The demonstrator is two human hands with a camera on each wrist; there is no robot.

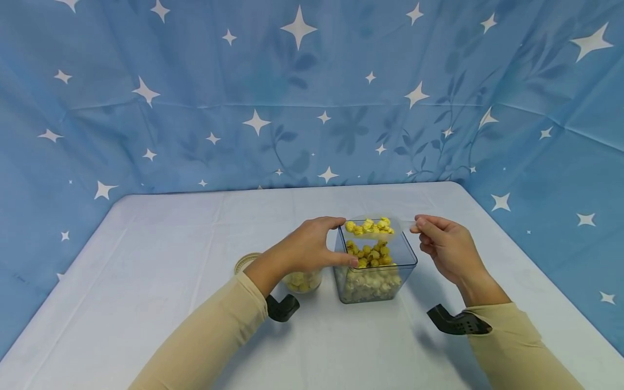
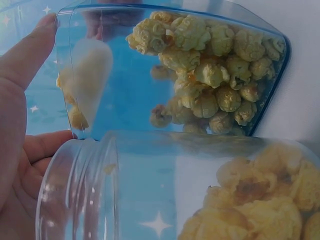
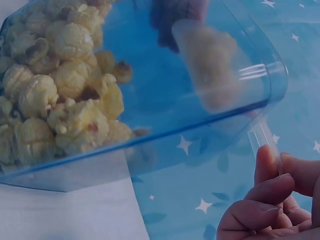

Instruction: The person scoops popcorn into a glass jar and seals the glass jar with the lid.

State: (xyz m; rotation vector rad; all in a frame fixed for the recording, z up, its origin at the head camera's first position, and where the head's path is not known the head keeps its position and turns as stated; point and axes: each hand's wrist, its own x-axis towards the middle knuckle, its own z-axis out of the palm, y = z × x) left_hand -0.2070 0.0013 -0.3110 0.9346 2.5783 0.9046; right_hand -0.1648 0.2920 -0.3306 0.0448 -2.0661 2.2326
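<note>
A clear bluish plastic box [image 1: 408, 264] partly filled with popcorn [image 1: 372, 254] stands on the table. My left hand [image 1: 312, 244] grips it across the top, thumb on the near rim and fingertips at the far rim. My right hand [image 1: 449, 246] pinches the thin handle of a translucent scoop [image 3: 212, 70] at the box's right side. Loaded with yellow popcorn, the scoop's bowl is over the box, near the rim. Left of the box, partly hidden by my left hand and forearm, is an uncapped clear jar [image 2: 145, 175] with popcorn inside.
A gold-coloured round lid [image 1: 244, 261] lies left of the jar, partly covered by the left forearm. White cloth covers the table [image 1: 161, 281]. A blue star-patterned curtain [image 1: 195, 97] hangs behind it.
</note>
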